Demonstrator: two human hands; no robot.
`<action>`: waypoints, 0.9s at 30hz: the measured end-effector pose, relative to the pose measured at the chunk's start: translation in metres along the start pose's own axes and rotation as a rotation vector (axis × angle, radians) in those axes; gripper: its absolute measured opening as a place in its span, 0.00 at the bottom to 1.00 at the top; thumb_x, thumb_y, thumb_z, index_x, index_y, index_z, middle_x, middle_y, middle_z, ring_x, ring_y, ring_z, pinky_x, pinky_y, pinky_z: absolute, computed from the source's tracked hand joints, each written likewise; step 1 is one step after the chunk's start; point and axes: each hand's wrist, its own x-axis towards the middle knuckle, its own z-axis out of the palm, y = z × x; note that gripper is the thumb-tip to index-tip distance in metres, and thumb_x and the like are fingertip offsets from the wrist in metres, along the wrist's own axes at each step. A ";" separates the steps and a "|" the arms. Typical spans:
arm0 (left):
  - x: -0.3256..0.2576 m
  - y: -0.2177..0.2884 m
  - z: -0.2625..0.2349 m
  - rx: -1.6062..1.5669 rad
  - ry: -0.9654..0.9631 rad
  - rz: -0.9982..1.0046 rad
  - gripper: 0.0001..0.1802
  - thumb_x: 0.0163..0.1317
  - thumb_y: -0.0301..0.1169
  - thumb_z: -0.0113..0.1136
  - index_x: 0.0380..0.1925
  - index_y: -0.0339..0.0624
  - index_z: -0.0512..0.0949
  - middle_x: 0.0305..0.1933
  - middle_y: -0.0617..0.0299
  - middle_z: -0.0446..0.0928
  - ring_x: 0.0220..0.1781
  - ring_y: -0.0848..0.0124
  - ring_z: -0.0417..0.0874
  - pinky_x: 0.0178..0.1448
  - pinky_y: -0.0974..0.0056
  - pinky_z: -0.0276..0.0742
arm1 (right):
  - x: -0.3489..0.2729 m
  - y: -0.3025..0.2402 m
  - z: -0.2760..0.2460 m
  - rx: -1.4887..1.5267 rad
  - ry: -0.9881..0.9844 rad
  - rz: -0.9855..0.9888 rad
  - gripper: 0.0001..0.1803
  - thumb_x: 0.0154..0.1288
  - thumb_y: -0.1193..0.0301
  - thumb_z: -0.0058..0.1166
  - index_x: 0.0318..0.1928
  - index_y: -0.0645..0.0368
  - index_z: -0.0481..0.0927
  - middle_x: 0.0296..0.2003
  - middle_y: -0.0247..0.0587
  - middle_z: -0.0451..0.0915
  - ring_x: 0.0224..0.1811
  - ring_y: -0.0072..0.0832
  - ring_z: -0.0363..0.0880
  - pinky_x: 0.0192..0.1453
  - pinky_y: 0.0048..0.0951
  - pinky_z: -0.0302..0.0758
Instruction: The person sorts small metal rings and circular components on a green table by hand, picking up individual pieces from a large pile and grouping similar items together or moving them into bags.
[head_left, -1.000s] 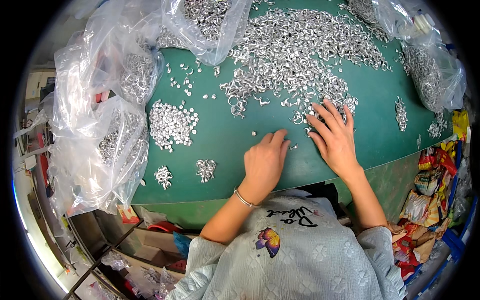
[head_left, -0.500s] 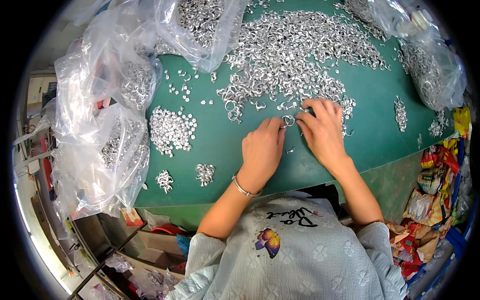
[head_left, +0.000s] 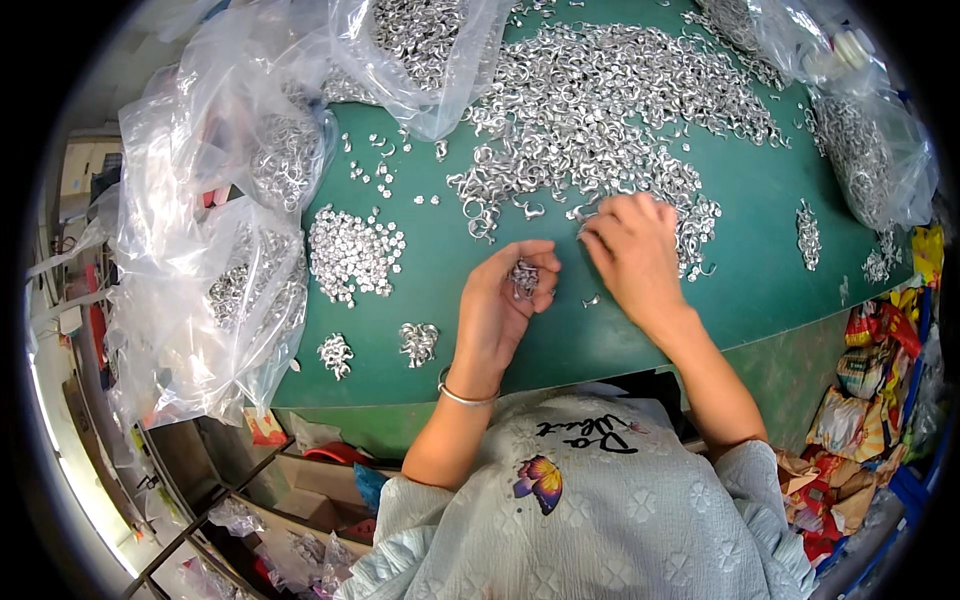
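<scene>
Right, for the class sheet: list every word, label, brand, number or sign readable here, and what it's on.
Grey shirt: dark, script-style lettering beside a butterfly; wording not copied here.
Coloured packages at lower right: any print is too small and blurred to read.
Metal parts on the green table: no lettering can be made out.

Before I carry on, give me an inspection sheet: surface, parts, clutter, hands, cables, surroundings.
Surface: green tabletop, with metal parts spread over it.
Parts: large silver pile towards the far side; smaller heap at left.
Clutter: clear plastic bags at left, more at top and right; loose piece between the hands.
Left hand: curled around small metal pieces.
Right hand: fingers bent at the pile's near edge; grip hidden.
Cables: nothing seen on the tabletop.
Surroundings: colourful packages, lower right.
</scene>
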 end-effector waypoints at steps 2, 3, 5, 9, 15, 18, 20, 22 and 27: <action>-0.002 0.004 0.014 -0.062 0.095 -0.090 0.21 0.71 0.36 0.37 0.49 0.27 0.70 0.47 0.45 0.76 0.43 0.62 0.80 0.46 0.64 0.78 | -0.003 0.004 -0.010 0.075 0.087 0.061 0.07 0.50 0.73 0.62 0.31 0.57 0.79 0.34 0.34 0.74 0.40 0.32 0.70 0.45 0.35 0.61; -0.001 0.003 0.015 -0.119 0.060 -0.121 0.22 0.71 0.36 0.37 0.50 0.26 0.70 0.48 0.44 0.75 0.47 0.61 0.79 0.50 0.61 0.77 | -0.004 0.000 -0.014 0.141 0.086 0.067 0.06 0.50 0.74 0.62 0.31 0.57 0.80 0.33 0.34 0.74 0.39 0.32 0.70 0.44 0.34 0.61; 0.002 0.000 0.014 -0.233 -0.010 -0.183 0.23 0.71 0.37 0.39 0.52 0.25 0.68 0.51 0.42 0.75 0.53 0.59 0.78 0.58 0.57 0.76 | -0.008 -0.011 -0.023 0.271 0.083 0.081 0.05 0.51 0.75 0.61 0.30 0.57 0.80 0.33 0.34 0.75 0.37 0.32 0.71 0.43 0.34 0.61; 0.004 -0.010 0.008 -0.200 -0.045 -0.208 0.20 0.69 0.32 0.43 0.52 0.23 0.68 0.53 0.44 0.74 0.49 0.60 0.80 0.55 0.58 0.78 | -0.013 -0.017 -0.033 0.440 0.052 0.144 0.04 0.51 0.76 0.61 0.30 0.59 0.80 0.32 0.36 0.77 0.40 0.34 0.73 0.47 0.32 0.65; -0.002 -0.013 0.005 0.620 -0.027 0.147 0.13 0.63 0.27 0.54 0.45 0.32 0.76 0.36 0.59 0.79 0.28 0.72 0.77 0.32 0.68 0.74 | -0.043 0.006 -0.049 0.123 0.003 0.228 0.05 0.51 0.77 0.61 0.31 0.59 0.80 0.33 0.37 0.76 0.38 0.34 0.71 0.43 0.33 0.64; 0.012 -0.028 0.027 1.385 0.000 0.618 0.15 0.51 0.28 0.67 0.40 0.39 0.78 0.19 0.59 0.72 0.19 0.68 0.72 0.25 0.64 0.68 | -0.045 0.004 -0.045 0.064 0.013 0.241 0.06 0.52 0.77 0.61 0.33 0.59 0.80 0.34 0.36 0.75 0.39 0.34 0.71 0.42 0.33 0.63; 0.017 -0.037 0.035 1.522 -0.011 0.628 0.15 0.50 0.29 0.68 0.39 0.40 0.78 0.20 0.57 0.72 0.20 0.64 0.73 0.25 0.62 0.68 | -0.043 0.007 -0.047 0.076 0.039 0.231 0.07 0.52 0.77 0.60 0.34 0.58 0.80 0.35 0.36 0.76 0.39 0.34 0.71 0.43 0.33 0.62; 0.021 -0.039 0.040 1.618 0.009 0.633 0.17 0.48 0.32 0.69 0.37 0.41 0.76 0.21 0.56 0.74 0.20 0.59 0.74 0.25 0.59 0.69 | -0.041 0.013 -0.052 0.047 0.045 0.237 0.07 0.52 0.77 0.60 0.34 0.59 0.80 0.35 0.36 0.76 0.39 0.34 0.71 0.43 0.33 0.62; -0.001 -0.030 0.031 1.676 0.079 0.574 0.20 0.47 0.35 0.70 0.38 0.43 0.74 0.17 0.61 0.71 0.18 0.63 0.73 0.23 0.60 0.67 | -0.030 0.018 -0.052 0.057 0.070 0.214 0.07 0.52 0.77 0.60 0.35 0.58 0.80 0.35 0.36 0.76 0.40 0.35 0.72 0.44 0.33 0.63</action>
